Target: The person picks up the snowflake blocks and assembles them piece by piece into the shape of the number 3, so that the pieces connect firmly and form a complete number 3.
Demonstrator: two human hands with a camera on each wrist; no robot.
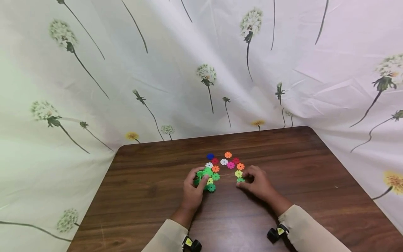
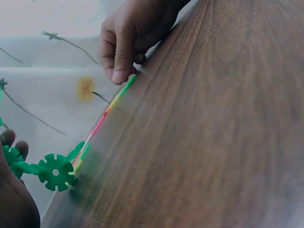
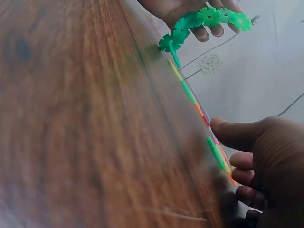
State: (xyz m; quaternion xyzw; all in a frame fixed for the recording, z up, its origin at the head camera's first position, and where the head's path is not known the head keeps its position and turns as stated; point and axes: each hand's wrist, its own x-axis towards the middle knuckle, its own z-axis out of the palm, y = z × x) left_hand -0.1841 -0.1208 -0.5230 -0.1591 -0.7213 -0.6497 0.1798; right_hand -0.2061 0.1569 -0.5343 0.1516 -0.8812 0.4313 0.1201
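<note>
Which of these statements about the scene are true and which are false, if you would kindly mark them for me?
1. The left hand holds joined green discs. True.
2. Every disc is green. False: a blue disc and a pink disc lie there too.
3. The right hand is next to a single green disc. True.
4. The tabletop is white. False: the table is brown with wood grain.
5. The backdrop is printed with flowers. True.
</note>
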